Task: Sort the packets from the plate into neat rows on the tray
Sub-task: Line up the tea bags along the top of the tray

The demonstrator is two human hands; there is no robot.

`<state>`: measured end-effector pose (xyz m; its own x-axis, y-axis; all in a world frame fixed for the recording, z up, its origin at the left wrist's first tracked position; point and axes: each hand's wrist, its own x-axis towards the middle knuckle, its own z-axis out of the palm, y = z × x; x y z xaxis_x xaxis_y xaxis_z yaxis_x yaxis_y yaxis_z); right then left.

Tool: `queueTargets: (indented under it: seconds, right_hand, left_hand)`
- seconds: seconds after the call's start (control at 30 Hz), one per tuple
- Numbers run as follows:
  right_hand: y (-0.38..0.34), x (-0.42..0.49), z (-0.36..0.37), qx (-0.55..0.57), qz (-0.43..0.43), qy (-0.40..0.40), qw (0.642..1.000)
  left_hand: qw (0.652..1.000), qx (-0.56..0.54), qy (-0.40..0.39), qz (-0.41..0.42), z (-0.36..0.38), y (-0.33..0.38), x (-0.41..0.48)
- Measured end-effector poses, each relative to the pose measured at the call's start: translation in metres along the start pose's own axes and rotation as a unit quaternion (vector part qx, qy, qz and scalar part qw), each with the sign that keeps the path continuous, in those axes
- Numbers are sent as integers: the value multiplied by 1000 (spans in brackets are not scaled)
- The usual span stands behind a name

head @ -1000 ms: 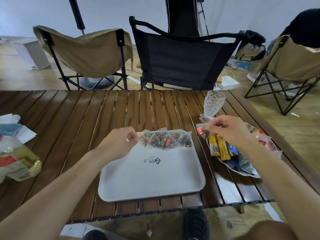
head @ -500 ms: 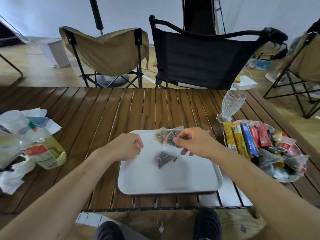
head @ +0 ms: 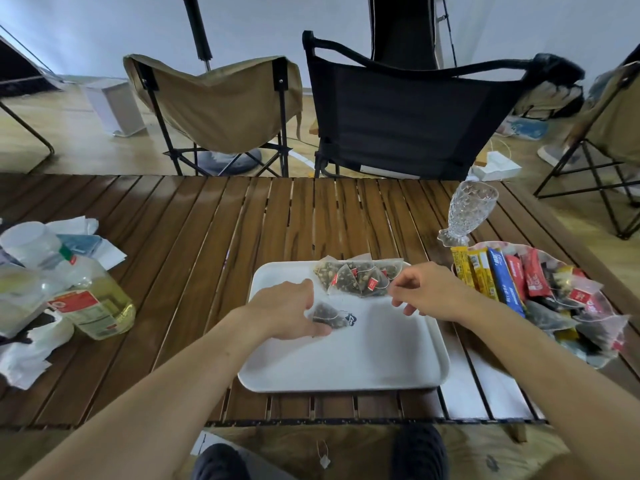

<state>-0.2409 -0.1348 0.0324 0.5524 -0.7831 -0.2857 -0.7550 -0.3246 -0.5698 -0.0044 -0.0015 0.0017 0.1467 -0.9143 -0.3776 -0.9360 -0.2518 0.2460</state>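
The left hand (head: 287,313) pinches a packet (head: 325,314) on the tray (head: 346,368). The right hand (head: 429,292) curls beside the row (head: 356,277); whether it grips anything cannot be told.

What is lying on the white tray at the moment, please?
A row of tea-bag packets lies along the far edge of the tray; the left hand pinches a single packet mid-tray, partly covering the printed logo.

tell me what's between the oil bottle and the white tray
In the head view, only bare wooden table slats lie between the oil bottle and the tray. Nothing stands on that stretch.
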Motion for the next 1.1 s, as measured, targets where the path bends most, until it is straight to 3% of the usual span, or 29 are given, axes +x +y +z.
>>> queueTargets:
  seconds: [0.23,0.43,0.63,1.1]
  right_hand:
    - [8,0,-6,-18,-24,-10,1000]
    - [20,1,-9,-65,-19,-14,998]
    - [25,2,-13,-73,-16,-8,997]
    - [29,11,1,-132,-53,-6,990]
  left_hand:
    - [999,29,20,-25,-8,-33,8]
    - [990,0,125,-60,-8,-47,15]
    - [983,-10,173,-60,-5,-42,24]
    - [980,-5,196,-39,-2,-29,39]
